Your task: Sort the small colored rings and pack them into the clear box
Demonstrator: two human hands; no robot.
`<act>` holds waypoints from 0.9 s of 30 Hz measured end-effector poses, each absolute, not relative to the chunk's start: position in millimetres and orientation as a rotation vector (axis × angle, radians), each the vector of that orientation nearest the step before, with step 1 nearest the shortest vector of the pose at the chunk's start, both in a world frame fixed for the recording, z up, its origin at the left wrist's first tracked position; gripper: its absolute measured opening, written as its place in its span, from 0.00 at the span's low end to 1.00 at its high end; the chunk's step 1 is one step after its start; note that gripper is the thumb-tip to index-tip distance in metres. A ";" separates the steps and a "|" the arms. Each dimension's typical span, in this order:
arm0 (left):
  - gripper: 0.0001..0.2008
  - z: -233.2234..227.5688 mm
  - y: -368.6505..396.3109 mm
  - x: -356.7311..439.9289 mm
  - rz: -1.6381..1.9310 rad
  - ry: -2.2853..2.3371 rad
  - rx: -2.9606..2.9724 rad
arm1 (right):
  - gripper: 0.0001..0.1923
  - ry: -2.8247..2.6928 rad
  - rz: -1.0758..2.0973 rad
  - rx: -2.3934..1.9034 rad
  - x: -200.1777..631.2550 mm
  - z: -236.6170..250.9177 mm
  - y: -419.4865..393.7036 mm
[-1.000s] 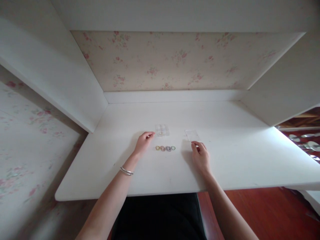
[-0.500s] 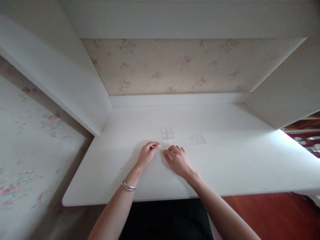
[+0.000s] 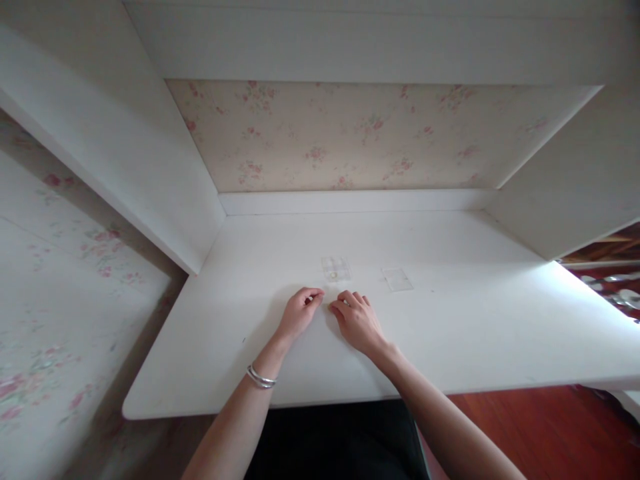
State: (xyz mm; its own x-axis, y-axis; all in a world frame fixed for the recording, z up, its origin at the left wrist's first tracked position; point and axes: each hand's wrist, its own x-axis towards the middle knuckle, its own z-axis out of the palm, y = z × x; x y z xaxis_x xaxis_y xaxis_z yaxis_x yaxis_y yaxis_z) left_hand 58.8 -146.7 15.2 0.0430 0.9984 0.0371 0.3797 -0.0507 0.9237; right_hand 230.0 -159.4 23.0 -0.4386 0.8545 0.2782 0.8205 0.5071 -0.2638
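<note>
My left hand [image 3: 299, 313] is closed, thumb and forefinger pinched; what lies between the tips, if anything, is too small to make out. Just to its right, my right hand [image 3: 356, 321] pinches a tiny yellowish piece that barely shows at the fingertips. The two hands stay slightly apart, low over the white desk. Beyond them lies a small clear plastic box [image 3: 343, 264] divided into compartments, with a little yellowish round thing [image 3: 333, 275] in a near compartment. A flat clear square lid [image 3: 398, 279] rests to the right of the box.
The white desk [image 3: 200, 360] has a raised back edge [image 3: 360, 201] and side panels at left and right. Floral wallpaper [image 3: 320, 133] covers the wall behind. A small dark speck [image 3: 244, 340] lies left of my left forearm.
Both hands have shifted very slightly, the right fingers curling more over the tiny yellowish piece, which shows less now. The camera view has tilted a little; the box and lid lie as before.
</note>
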 end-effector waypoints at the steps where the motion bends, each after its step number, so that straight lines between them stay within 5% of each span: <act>1: 0.11 14.3 -146.8 58.9 1.010 1.441 1.564 | 0.11 -2.361 0.142 -1.388 230.3 23.5 -158.8; 27: 0.08 8.1 -161.1 69.0 0.779 1.500 2.118 | 0.13 -1.928 0.228 -1.448 250.5 20.0 -87.1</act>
